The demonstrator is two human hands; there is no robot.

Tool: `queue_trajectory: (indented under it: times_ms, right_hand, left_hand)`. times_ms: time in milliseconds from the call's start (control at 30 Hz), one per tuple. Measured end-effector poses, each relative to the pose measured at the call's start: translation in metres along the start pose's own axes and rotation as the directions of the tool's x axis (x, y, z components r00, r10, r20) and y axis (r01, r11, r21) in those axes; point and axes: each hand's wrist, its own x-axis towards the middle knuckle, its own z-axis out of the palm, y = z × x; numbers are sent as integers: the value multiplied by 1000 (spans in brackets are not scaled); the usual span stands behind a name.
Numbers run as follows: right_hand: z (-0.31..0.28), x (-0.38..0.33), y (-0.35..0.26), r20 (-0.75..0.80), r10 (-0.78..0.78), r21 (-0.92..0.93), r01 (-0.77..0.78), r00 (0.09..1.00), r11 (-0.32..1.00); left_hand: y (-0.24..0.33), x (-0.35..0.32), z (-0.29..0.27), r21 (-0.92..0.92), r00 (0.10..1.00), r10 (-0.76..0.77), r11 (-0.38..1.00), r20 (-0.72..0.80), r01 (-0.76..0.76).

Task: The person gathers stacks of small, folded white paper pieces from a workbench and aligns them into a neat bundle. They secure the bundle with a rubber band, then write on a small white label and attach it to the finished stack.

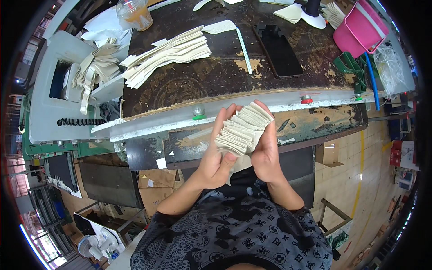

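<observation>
Between my two hands, in front of the table's near edge, is a thick stack of cream cut pieces (245, 128), fabric-like, with their layered edges facing up. My left hand (215, 157) wraps the stack's left side, thumb pressed on its near end. Along the right side my right hand (266, 155) closes, fingers at the far end. The lower part of the stack is hidden by my hands. Farther left on the table lies a long row of similar cream pieces (168, 54). Another fanned bundle of cream pieces (98, 67) rests on the grey machine.
A black phone (279, 51) and a white-and-blue pen-like stick (244, 51) lie on the dark worn tabletop (189, 83). A pink bucket (357, 29) stands at the far right, a cup of orange drink (135, 17) at the far left. Red (306, 99) and green (199, 113) knobs line the front rail.
</observation>
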Motion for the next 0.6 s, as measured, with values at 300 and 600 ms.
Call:
queue_trajectory:
  times_ms: [300,600]
  right_hand:
    - [-7,-7,7,-79,-2,-273,-19,997,962]
    - [-30,4,6,-180,277,187,-244,944,952]
  left_hand:
    - [-7,-4,8,388,991,-2,920,135,-52]
    - [6,11,6,475,979,182,872,-90,-119]
